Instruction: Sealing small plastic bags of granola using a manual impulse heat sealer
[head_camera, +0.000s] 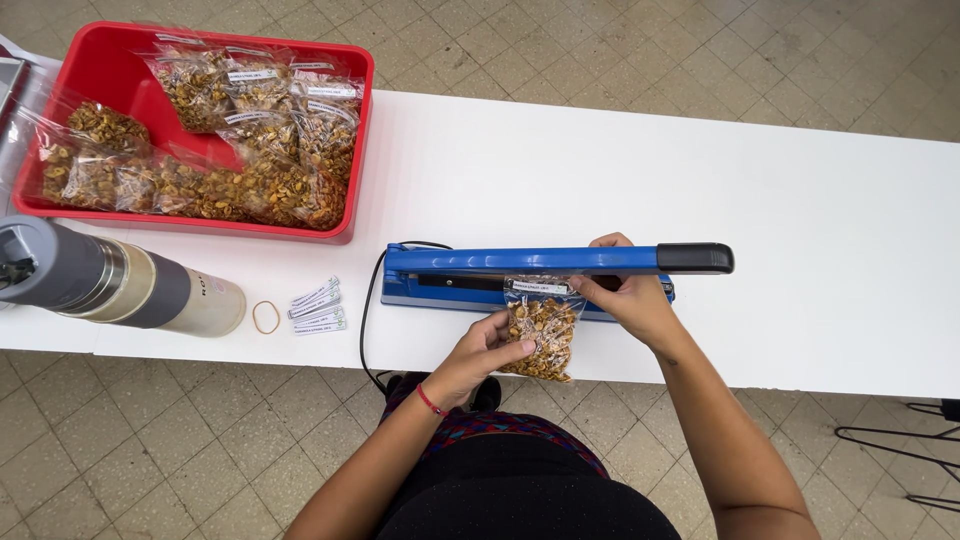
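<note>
A small clear bag of golden-brown dried pieces (543, 330) lies at the table's near edge, its top under the raised arm of a blue heat sealer (520, 262). My left hand (480, 352) grips the bag's lower left side. My right hand (625, 290) holds the bag's upper right corner beside the sealer's jaw, fingers curled under the blue arm. The sealer's black handle (695, 258) points right. A white label sits inside the bag near its top.
A red tray (100, 70) at far left holds several filled bags. A grey and cream bottle (110, 285) lies on its side. A rubber band (266, 317) and white paper labels (318, 306) lie beside it. The sealer's black cord (368, 330) hangs off the table's near edge.
</note>
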